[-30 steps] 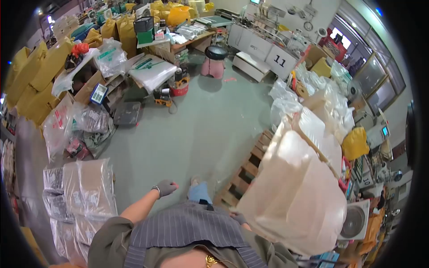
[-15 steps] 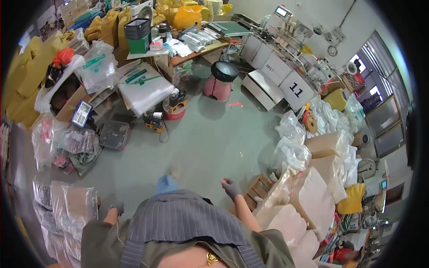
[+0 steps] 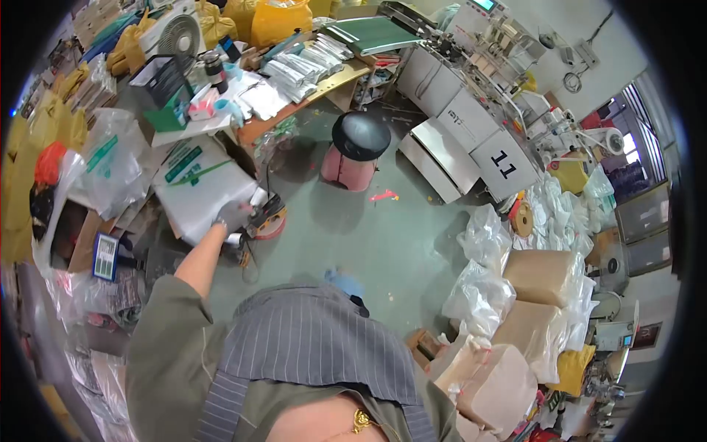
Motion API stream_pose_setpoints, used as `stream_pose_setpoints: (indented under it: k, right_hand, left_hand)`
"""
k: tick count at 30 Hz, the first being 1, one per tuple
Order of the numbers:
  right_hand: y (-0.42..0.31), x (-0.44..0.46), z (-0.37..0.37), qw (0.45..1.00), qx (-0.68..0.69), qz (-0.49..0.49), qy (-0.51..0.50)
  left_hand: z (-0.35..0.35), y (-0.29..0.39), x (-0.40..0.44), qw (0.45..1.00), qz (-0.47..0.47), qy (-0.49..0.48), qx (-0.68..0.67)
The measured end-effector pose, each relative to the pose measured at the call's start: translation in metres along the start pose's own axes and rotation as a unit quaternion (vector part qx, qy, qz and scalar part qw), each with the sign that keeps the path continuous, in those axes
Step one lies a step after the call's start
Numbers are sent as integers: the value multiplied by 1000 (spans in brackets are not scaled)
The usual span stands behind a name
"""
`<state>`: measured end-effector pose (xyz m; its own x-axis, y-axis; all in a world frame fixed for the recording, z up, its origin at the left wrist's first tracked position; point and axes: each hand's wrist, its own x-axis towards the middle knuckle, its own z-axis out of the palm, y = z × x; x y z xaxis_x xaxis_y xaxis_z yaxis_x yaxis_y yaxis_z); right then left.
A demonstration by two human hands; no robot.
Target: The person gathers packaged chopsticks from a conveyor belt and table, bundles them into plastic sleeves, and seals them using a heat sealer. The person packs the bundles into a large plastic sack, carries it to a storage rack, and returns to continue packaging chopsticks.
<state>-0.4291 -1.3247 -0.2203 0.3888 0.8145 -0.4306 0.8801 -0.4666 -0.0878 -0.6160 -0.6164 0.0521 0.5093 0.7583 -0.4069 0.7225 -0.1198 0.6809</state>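
My left hand (image 3: 234,215), in a grey glove, reaches forward at the near right corner of a stack covered in clear plastic (image 3: 197,184). Its fingers are blurred against a tape dispenser (image 3: 271,214), so whether they touch or grip anything is unclear. Green tape strips (image 3: 184,166) lie on the stack. My right hand is out of the frame. Beyond the stack, a work table (image 3: 272,121) bears silver packets (image 3: 302,66) and a white cloth-like heap (image 3: 254,96).
A pink stool with a black seat (image 3: 361,136) stands ahead. White cabinets (image 3: 471,121), one marked 11, are at the back right. Plastic-wrapped cartons (image 3: 541,276) and clear bags (image 3: 479,295) line the right side. Wrapped bundles stand at the lower left.
The view has moved forward towards the table and stool. My left hand has gone from beside my body out to the plastic-covered stack. My right hand has left the view.
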Motion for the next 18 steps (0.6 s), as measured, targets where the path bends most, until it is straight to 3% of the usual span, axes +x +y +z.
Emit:
stream_pose_setpoints:
  k: [1,2,4,6,7,9,10,11,12,13,14,15,16,18]
  right_hand:
    - [9,29,-29,999,32,24,-10]
    - [29,64,-52,997,61,45,-19]
    - [64,123,-106,988,119,86,-46]
    - [117,186,-156,975,169,125,-74]
    - [134,226,-194,966,197,144,-85]
    - [167,303,-250,944,252,182,-113]
    - [186,342,-277,931,276,201,-130]
    - [206,383,-306,918,295,223,-146]
    - [221,419,-349,904,313,244,-162]
    - [236,480,-375,888,331,266,-177]
    - [219,532,-454,867,374,288,-162]
    - [231,592,-470,878,420,218,-76]
    - [236,650,-485,899,390,195,-38]
    - [179,717,-580,864,466,186,-30]
  left_hand:
    - [6,21,50,998,44,31,35]
    - [11,51,81,995,91,35,-20]
    - [27,99,128,989,115,47,-79]
    - [57,99,173,989,88,-4,-115]
    - [70,107,170,989,107,42,-91]
    - [107,59,196,970,115,-79,199]
    - [120,38,203,827,206,-206,481]
    - [122,40,179,960,2,-205,191]
    - [128,10,180,937,92,-210,263]
    - [129,-13,178,926,7,-252,281]
    - [134,-47,181,888,60,-290,351]
    - [137,-70,194,842,115,-323,417]
    - [137,-77,211,846,111,-325,408]
    - [142,-83,250,961,52,-156,222]
